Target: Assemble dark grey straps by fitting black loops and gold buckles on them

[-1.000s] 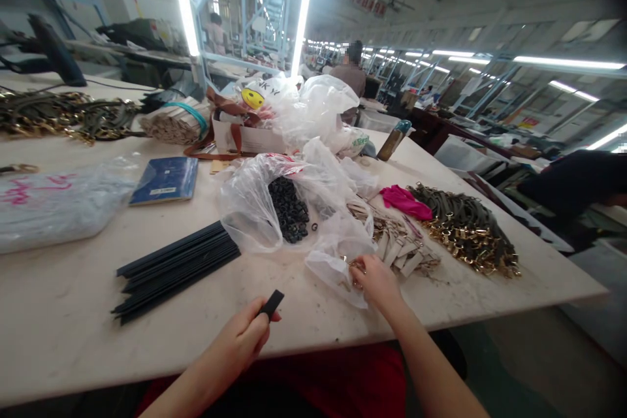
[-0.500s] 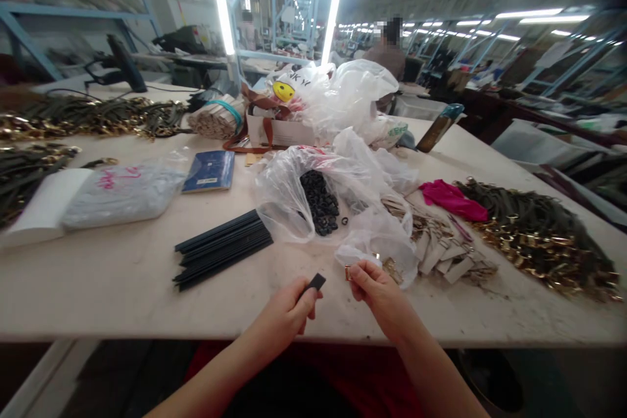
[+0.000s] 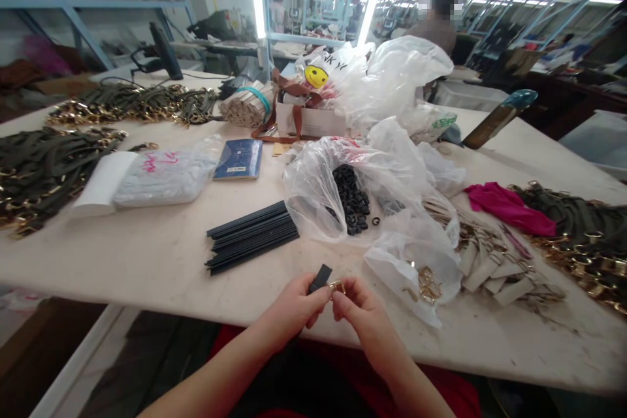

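My left hand (image 3: 292,308) pinches the end of a narrow black strap (image 3: 320,278) at the table's near edge. My right hand (image 3: 361,311) holds a small gold metal buckle (image 3: 336,286) right against the strap's tip; the two hands touch. Just to the right lies a clear plastic bag (image 3: 414,268) with more gold buckles showing inside. A bundle of black straps (image 3: 252,236) lies on the white table (image 3: 147,255) ahead and to the left.
A clear bag of black rings (image 3: 351,198), beige tabs (image 3: 490,268), a pink cloth (image 3: 507,207), dark straps with gold hardware (image 3: 578,235) at right and at left (image 3: 44,170), a blue booklet (image 3: 239,159), a bottle (image 3: 494,119). Another person sits beyond the table.
My right hand left the bag of buckles with one buckle and came to the left hand; the strap tip and buckle now meet. The view has shifted left.
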The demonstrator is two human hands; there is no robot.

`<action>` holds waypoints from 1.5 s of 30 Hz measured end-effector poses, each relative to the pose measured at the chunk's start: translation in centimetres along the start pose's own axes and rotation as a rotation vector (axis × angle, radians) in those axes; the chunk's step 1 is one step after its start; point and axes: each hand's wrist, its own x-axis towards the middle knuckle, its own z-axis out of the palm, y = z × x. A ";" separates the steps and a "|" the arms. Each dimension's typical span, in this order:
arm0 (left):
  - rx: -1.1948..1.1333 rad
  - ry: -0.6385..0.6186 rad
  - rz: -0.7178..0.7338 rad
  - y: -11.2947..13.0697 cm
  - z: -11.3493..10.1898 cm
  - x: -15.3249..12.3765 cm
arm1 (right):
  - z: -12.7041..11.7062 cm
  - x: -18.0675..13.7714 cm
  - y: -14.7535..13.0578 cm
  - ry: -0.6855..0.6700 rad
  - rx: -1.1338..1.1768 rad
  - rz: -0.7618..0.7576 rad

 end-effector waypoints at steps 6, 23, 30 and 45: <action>0.210 -0.054 0.120 -0.3 -1.1 -0.1 | -0.3 0.5 -0.8 0.045 -0.135 -0.122; 0.814 0.031 0.342 -0.3 -0.9 -2.2 | 1.0 -1.1 -0.7 0.167 0.395 0.073; 0.481 -0.071 0.283 -0.1 -0.4 -2.6 | 2.0 -1.5 1.1 0.210 -0.027 -0.219; 0.004 -0.152 -0.024 -0.8 -0.1 -2.8 | 0.9 -2.2 0.8 0.137 -0.299 -0.263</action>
